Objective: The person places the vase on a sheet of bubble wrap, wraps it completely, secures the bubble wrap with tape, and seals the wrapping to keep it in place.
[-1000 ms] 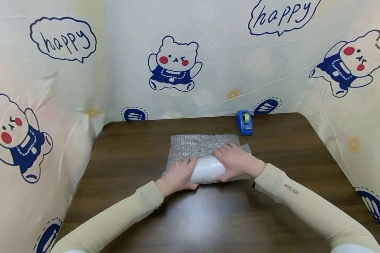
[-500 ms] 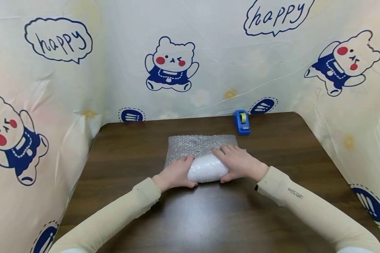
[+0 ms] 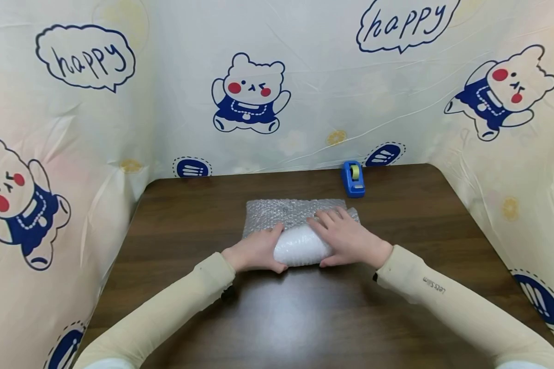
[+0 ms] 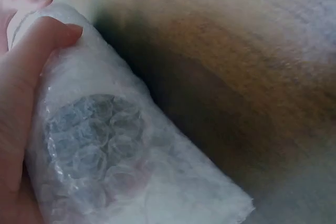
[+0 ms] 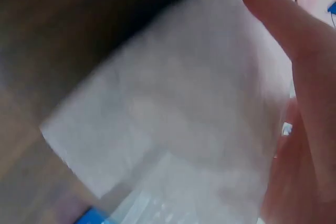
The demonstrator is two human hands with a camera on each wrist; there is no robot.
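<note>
A white, rounded bundle rolled in bubble wrap lies crosswise on the table, with both hands gripping it. My left hand holds its left end, the thumb on the near side. My right hand curls over the right end, its fingers on top and thumb toward the near side. Behind the roll, a flat stretch of clear bubble wrap spreads away from me. In the left wrist view, large bubbles show in a dark round patch on the roll. The right wrist view shows the white roll under my thumb. What is wrapped is hidden.
A blue tape dispenser with yellowish tape stands at the back of the dark wooden table, right of the bubble wrap. A printed cloth with cartoon bears hangs around the back and sides.
Both hands keep their grip and have shifted slightly on the roll. The loose wrap corners beside the hands show less than a second ago. The view has turned slightly right.
</note>
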